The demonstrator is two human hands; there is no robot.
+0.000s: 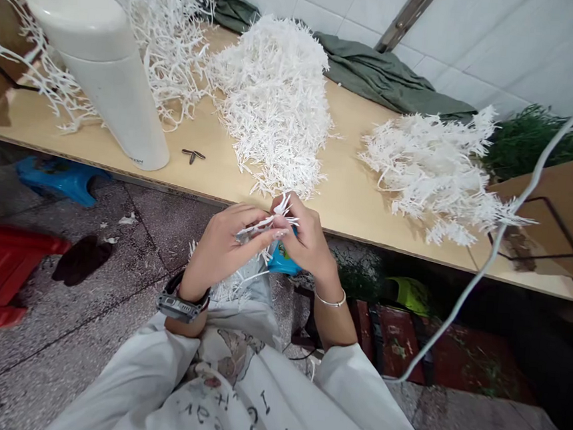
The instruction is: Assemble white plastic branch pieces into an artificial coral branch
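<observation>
Just off the table's front edge, my left hand [228, 243] and my right hand [307, 233] meet, both with bent, closed fingers. Between them they pinch a white plastic branched sprig [282, 208], thin prongs poking out above and to the side. The fingers hide part of it. Straight beyond my hands lies a dense heap of white feathery plastic sprigs [281, 101]. A smaller cluster of white sprigs [431, 167] rests to the right, and a looser pile of white branching stems [165, 50] is at the back left. More white bits show on my lap.
A white bottle [112, 86] stands at the table's left, with several sunflower seeds [192, 156] beside it. A pale cable [494, 246] hangs across the right side. Green cloth [379, 76] lies along the wall. On the floor are a red stool [0, 277] and a blue stool [61, 178].
</observation>
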